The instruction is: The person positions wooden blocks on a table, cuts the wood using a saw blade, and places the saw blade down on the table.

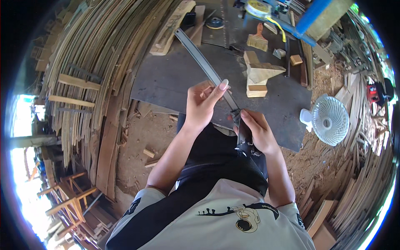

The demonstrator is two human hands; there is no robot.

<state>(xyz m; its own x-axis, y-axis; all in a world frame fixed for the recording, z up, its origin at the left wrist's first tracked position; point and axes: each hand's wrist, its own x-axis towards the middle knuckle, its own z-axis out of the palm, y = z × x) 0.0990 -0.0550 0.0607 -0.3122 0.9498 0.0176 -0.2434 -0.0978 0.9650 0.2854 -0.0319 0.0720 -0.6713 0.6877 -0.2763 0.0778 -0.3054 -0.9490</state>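
A long, flat grey metal bar [201, 57] with a groove along it and a rounded far tip slants over the dark tabletop. My left hand [199, 105] is closed around its middle, the thumb stretched along the bar. At the bar's near end is a dark head [243, 139] with small shiny parts, close above my lap. My right hand [259, 131] is closed on this head, its thumb pressed near the joint with the bar; its other fingers are partly hidden. The exact kind of tool cannot be made out.
The dark table [166, 79] holds a stack of cut wood blocks [260, 75], a brush [258, 39], a thick plank [173, 29] and a yellow tape measure [258, 8]. A white fan [329, 121] stands at the right. Long wood strips [96, 54] are piled at the left.
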